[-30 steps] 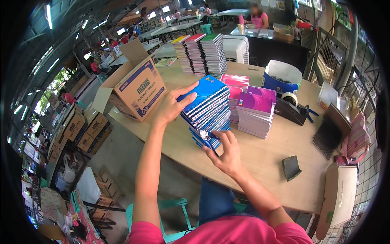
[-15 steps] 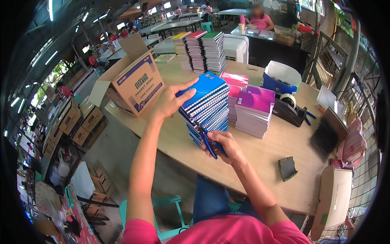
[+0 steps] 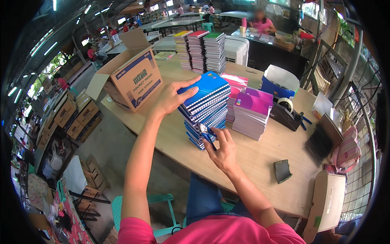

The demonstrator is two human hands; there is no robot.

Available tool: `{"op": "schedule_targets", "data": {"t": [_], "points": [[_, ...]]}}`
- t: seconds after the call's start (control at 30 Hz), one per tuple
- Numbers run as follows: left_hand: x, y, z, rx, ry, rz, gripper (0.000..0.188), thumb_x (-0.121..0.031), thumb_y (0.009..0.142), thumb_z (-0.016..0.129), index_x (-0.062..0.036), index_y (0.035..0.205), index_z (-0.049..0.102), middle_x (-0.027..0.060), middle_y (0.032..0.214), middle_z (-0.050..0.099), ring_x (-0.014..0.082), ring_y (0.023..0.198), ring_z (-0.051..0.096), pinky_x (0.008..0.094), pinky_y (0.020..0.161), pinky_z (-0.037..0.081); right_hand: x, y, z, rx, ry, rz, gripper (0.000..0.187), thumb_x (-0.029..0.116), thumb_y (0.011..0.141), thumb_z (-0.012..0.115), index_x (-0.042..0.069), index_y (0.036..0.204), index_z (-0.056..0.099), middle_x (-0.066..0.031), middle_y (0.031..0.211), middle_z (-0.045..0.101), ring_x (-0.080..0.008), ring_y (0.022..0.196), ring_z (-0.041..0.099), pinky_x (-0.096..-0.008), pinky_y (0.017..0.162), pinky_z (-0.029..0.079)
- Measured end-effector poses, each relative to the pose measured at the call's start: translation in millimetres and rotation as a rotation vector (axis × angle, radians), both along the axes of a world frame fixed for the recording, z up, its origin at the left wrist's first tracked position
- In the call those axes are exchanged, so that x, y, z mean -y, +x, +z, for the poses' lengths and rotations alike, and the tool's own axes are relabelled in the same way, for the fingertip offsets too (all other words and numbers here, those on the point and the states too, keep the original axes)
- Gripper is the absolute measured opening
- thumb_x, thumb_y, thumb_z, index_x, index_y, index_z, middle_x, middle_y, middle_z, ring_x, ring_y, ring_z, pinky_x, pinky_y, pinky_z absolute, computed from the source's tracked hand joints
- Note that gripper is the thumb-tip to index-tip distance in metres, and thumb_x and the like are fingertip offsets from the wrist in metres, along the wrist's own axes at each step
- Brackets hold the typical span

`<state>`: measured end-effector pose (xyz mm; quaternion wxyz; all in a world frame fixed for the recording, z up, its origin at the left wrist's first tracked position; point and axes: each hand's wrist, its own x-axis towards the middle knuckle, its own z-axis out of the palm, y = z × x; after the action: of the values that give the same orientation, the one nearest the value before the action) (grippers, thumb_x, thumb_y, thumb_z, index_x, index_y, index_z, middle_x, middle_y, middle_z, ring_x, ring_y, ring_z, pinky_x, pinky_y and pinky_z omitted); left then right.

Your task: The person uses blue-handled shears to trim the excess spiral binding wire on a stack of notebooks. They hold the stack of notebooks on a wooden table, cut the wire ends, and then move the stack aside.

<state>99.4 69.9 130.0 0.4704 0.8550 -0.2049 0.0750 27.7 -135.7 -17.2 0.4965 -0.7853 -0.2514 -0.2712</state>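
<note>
bright pink top (image 3: 227, 232), short matching sleeves (image 3: 135, 232); plain blue trousers (image 3: 199, 197); both forearms (image 3: 138, 162) bare.

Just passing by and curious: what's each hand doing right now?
Left hand: open, resting on the tall stack of blue spiral-bound notebooks.
Right hand: partly closed, holding blue-handled metal pliers.

Hands: two, left hand (image 3: 166, 102), right hand (image 3: 224, 154). Blue notebook stack (image 3: 208, 101): one, under left fingers (image 3: 187, 83). Blue-handled tools: two; held tool (image 3: 207, 139) within right fingers (image 3: 221, 140), spare tool (image 3: 303, 125) well right of them. Tall stacks beyond left fingers: three; yellow-topped (image 3: 184, 49), red-topped (image 3: 197, 51), green-topped (image 3: 215, 53). Purple-topped stacks right of left fingers: two; front (image 3: 250, 116), rear (image 3: 262, 95). Open carton (image 3: 138, 84) left of left fingers: one. Tape dispenser (image 3: 284, 115) right of right fingers: one.
</note>
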Motion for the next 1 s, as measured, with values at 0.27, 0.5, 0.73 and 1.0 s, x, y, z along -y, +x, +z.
{"op": "schedule_targets", "data": {"t": [0.27, 0.5, 0.73, 1.0], "points": [[9.6, -0.8, 1.1, 0.017, 0.003, 0.009, 0.051, -0.035, 0.095, 0.063, -0.0080, 0.138, 0.057, 0.0116, 0.129, 0.064, 0.0139, 0.113, 0.058, 0.0287, 0.103, 0.041, 17.4, 16.3, -3.1, -0.798, 0.500, 0.564, 0.035, 0.028, 0.092, 0.069, -0.004, 0.106, 0.063, -0.0130, 0.088, 0.068, -0.0180, 0.076, 0.065, -0.0301, 0.068, 0.052], [4.2, -6.0, 8.7, 0.025, 0.009, 0.026, 0.049, -0.032, 0.094, 0.064, -0.0088, 0.137, 0.058, 0.0153, 0.132, 0.063, 0.0164, 0.114, 0.059, 0.0309, 0.102, 0.042, 74.9, -3.0, -29.5, -0.855, 0.577, 0.567, 0.041, 0.030, 0.092, 0.068, -0.002, 0.117, 0.062, -0.0137, 0.099, 0.067, -0.0215, 0.087, 0.064, -0.0358, 0.080, 0.052], [21.5, -0.2, 10.2, 0.096, 0.052, -0.013, 0.050, -0.030, 0.095, 0.063, -0.0048, 0.137, 0.057, 0.0152, 0.130, 0.064, 0.0163, 0.116, 0.057, 0.0306, 0.104, 0.039, 154.9, 4.2, -116.0, -1.136, 1.546, 0.659, 0.041, 0.041, 0.094, 0.058, 0.004, 0.111, 0.061, -0.0146, 0.100, 0.065, -0.0295, 0.090, 0.062, -0.0424, 0.086, 0.051], [17.1, 3.3, 7.8, 0.074, 0.100, 0.023, 0.053, -0.031, 0.096, 0.058, -0.0005, 0.139, 0.054, 0.0176, 0.132, 0.061, 0.0194, 0.117, 0.055, 0.0317, 0.106, 0.036, 142.9, 8.9, -120.2, -1.294, 1.492, 0.523, 0.034, 0.045, 0.092, 0.062, 0.013, 0.103, 0.067, -0.0072, 0.098, 0.068, -0.0246, 0.089, 0.064, -0.0398, 0.085, 0.051]]}}
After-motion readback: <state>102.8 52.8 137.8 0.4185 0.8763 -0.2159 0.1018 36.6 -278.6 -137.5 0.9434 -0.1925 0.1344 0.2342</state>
